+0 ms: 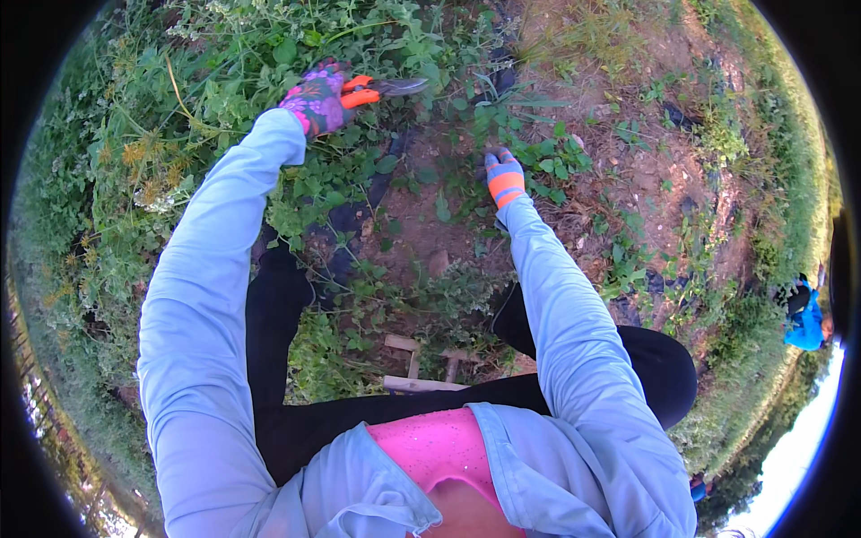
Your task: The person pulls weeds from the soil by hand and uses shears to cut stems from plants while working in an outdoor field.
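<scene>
My left hand, in a dark glove with pink and purple flowers, holds a pair of pruning shears by the orange handles. The metal blades point right, their tips over low green leaves. My right hand, in a grey glove with orange bands, is lower and to the right, at the near edge of a leafy weed clump. Its fingers are bent close together; whether they grip a stem cannot be made out. Blurred greenery lies just beyond the fingertips.
Dense weeds fill the left side. Dark ground-cover sheeting shows through plants and bare soil. A low wooden frame lies by my folded legs. A person in blue is at the far right edge.
</scene>
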Available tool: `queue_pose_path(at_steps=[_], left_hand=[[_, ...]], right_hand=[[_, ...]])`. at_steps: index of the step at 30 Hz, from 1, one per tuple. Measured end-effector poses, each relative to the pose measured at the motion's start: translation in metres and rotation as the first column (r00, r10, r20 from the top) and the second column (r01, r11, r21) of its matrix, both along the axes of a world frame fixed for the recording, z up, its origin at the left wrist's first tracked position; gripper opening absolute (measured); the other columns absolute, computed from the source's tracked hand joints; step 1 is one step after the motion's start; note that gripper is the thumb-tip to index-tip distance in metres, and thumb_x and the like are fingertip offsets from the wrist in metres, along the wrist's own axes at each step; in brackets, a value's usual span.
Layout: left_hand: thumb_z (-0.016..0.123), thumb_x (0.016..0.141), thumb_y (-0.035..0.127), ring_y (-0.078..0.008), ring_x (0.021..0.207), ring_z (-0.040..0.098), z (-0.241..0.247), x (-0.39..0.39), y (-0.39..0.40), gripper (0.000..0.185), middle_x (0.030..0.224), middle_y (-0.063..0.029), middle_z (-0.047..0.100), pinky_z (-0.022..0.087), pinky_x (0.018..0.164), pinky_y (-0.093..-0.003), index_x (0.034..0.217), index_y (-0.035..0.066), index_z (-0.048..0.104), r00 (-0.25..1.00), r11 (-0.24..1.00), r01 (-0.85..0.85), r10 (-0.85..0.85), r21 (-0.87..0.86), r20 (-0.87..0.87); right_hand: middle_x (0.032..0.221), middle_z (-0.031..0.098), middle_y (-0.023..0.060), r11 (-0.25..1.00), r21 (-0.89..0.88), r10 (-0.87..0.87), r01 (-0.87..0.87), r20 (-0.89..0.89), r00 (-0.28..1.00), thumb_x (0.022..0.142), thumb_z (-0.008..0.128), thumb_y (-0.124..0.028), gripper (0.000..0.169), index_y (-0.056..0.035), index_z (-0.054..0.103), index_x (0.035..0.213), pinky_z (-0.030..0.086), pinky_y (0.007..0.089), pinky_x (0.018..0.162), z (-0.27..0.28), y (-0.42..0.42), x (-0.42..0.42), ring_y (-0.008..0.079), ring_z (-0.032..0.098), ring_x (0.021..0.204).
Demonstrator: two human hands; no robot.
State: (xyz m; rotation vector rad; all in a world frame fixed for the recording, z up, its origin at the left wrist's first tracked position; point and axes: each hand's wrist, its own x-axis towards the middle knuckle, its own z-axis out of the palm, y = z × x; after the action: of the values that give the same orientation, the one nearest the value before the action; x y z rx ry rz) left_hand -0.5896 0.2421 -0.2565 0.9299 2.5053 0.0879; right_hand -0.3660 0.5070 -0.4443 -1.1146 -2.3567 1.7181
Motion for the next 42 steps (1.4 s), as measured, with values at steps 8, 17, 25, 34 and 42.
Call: queue_pose_path(at_steps=[8,17,25,34,42], left_hand=[[0.059,0.070,0.022,-0.0304,0.126,0.019,0.008,0.021,-0.044,0.058,0.136,-0.0108,0.023,0.020,0.102,-0.0359,0.123,0.010,0.041,0.993,0.996,0.055,-0.063,0.075,0.102],[0.061,0.074,0.013,-0.0215,0.116,0.037,0.018,0.025,-0.056,0.071,0.130,-0.0120,0.032,0.033,0.092,-0.0293,0.133,0.010,0.021,0.765,0.921,-0.316,0.105,0.228,0.636],[0.062,0.072,0.013,-0.0205,0.111,0.041,-0.010,0.032,-0.080,0.073,0.126,-0.0126,0.038,0.035,0.089,-0.0288,0.132,0.006,0.021,0.781,0.870,-0.372,0.105,0.323,0.616],[0.063,0.071,0.015,-0.0233,0.114,0.039,-0.003,0.030,-0.068,0.074,0.128,-0.0136,0.035,0.032,0.093,-0.0298,0.131,0.005,0.022,0.795,0.899,-0.331,0.103,0.286,0.597],[0.060,0.072,0.008,-0.0197,0.106,0.044,-0.022,0.029,-0.087,0.070,0.121,-0.0107,0.042,0.039,0.084,-0.0283,0.131,0.005,0.023,0.868,0.879,-0.282,0.062,0.385,0.493]], right_hand=[[0.084,0.061,0.0132,0.920,0.212,0.313,-0.331,0.111,0.943,0.078,0.056,-0.023,0.026,-0.0057,0.058,0.097,0.043,0.0296,0.072,0.026,-0.052,-0.042,0.0226,0.057,0.077],[0.106,0.054,0.0201,0.922,0.109,0.306,-0.371,0.381,0.873,0.074,0.055,-0.037,0.051,0.0004,0.050,0.108,0.039,0.0360,0.084,0.050,-0.114,-0.102,0.0335,0.050,0.100],[0.102,0.056,0.0180,0.777,0.228,0.512,-0.586,0.312,0.800,0.081,0.046,-0.033,0.041,-0.0062,0.050,0.111,0.041,0.0358,0.081,0.062,-0.099,-0.086,0.0335,0.052,0.096],[0.091,0.059,0.0142,0.113,-0.002,0.874,-0.994,0.475,0.098,0.079,0.048,-0.036,0.035,-0.0088,0.055,0.100,0.043,0.0375,0.075,0.071,-0.119,0.065,0.0322,0.055,0.087],[0.102,0.057,0.0137,0.046,-0.258,0.853,-0.965,0.513,-0.097,0.078,0.048,-0.040,0.045,-0.0071,0.053,0.107,0.041,0.0367,0.082,0.149,-0.123,0.024,0.0313,0.053,0.094]])
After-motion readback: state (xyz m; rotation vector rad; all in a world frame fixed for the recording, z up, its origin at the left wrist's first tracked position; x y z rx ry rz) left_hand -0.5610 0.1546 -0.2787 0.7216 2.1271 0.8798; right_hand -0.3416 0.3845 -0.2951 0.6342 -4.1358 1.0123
